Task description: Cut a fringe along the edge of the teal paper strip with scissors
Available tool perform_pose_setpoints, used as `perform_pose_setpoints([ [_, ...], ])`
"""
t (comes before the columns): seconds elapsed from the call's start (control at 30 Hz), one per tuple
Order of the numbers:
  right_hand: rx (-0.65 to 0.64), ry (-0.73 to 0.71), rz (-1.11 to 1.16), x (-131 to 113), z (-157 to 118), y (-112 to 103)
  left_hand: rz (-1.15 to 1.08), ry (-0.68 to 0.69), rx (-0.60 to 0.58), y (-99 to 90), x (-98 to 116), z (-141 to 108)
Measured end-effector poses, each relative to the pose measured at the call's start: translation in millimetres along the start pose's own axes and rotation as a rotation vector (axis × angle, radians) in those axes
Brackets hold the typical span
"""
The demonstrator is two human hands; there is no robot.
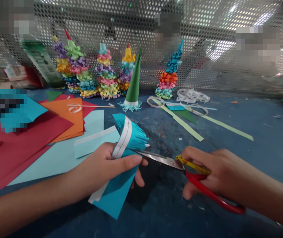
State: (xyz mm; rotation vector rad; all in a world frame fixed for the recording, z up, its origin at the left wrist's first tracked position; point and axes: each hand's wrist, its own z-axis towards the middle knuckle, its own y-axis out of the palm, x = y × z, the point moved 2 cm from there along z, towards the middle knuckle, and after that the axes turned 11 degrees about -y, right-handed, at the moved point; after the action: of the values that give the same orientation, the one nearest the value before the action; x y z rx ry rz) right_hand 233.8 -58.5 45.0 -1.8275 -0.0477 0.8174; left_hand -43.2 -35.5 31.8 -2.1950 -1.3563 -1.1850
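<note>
A folded blue paper strip [118,191] with a white band along one edge is pinched in my left hand [118,163]. Its upper part curls over and is cut into a fine fringe, while the lower part is uncut. My right hand [212,168] is closed around scissors [165,159] with red and yellow handles. The scissor tips touch the blue paper just above my left thumb, at the end of the fringe, and the blades look nearly closed.
A green paper cone [134,82] with a light blue fringe stands at the back among several colourful fringed cones [106,71]. Red paper sheets [32,142] and orange sheets [67,115] lie left. Pale green strips [186,124] and tape rolls [192,96] lie behind my right hand.
</note>
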Motion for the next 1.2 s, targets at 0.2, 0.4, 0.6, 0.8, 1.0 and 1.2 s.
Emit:
perform_pose_setpoints([
  [0.2, -0.004, 0.096, 0.003, -8, -1, -5, 0.009, 0.002, 0.071, 0.8, 7, -2],
  [0.4, -0.059, 0.162, -0.079, -19, -10, -5, 0.054, 0.061, 0.186, 4.5, 13, -13],
  [0.6, -0.021, 0.106, -0.037, -17, -9, -2, 0.088, 0.087, 0.2, 2.8, 15, -14],
  [0.8, -0.02, 0.048, -0.015, -14, -9, 0, 0.073, 0.057, 0.175, 1.9, 14, -12],
  [1.0, -0.087, 0.136, -0.009, -18, -6, 3, 0.047, 0.057, 0.17, 2.9, 13, -12],
  [1.2, -0.124, 0.167, -0.002, -24, -5, 4, 0.079, 0.089, 0.153, 2.5, 16, -12],
])
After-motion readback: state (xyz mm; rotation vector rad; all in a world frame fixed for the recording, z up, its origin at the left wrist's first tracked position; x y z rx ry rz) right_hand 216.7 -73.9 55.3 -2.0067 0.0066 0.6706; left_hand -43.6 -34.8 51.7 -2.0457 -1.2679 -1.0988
